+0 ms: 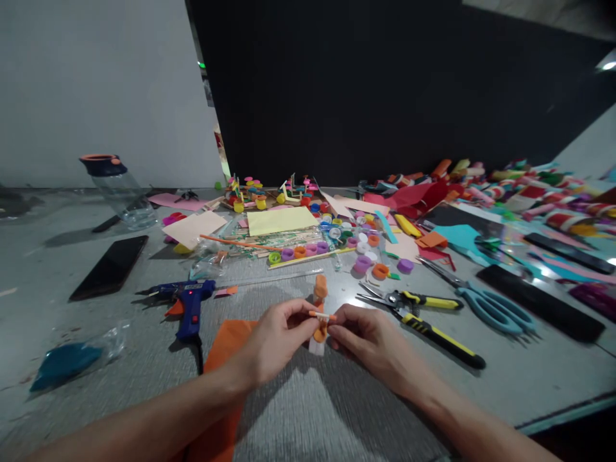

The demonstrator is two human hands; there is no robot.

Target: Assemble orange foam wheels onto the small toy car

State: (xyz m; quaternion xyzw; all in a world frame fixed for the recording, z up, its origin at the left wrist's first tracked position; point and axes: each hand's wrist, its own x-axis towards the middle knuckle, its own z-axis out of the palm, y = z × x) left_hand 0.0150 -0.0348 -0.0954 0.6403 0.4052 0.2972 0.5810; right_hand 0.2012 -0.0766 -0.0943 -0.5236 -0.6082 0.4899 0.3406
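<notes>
Grey tabletop (289,410): orange-white piece (322,316) seemingly pinched between hands (282,333) (373,335).

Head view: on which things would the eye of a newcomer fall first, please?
Probably first on the left hand and right hand, near the lower middle, holding a small orange-and-white stick between them. Then perhaps on the blue glue gun to their left and the yellow-and-black pliers to their right. Bright caps lie beyond the hands.
</notes>
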